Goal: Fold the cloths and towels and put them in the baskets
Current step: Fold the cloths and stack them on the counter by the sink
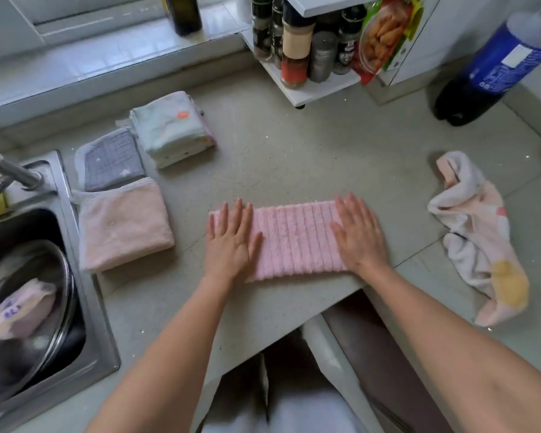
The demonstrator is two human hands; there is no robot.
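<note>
Both flat hands' grip presses pink ribbed cloth (297,239); crumpled towel (478,239) right.

Bare counter (294,157) lies open between the folded stack (172,129), spice rack (303,89) and crumpled towel (475,239).

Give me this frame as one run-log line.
step: flattening ribbed pink towel | left hand: flat on it | right hand: flat on it | crumpled towel: unfolded, right | baskets: not in view
</note>
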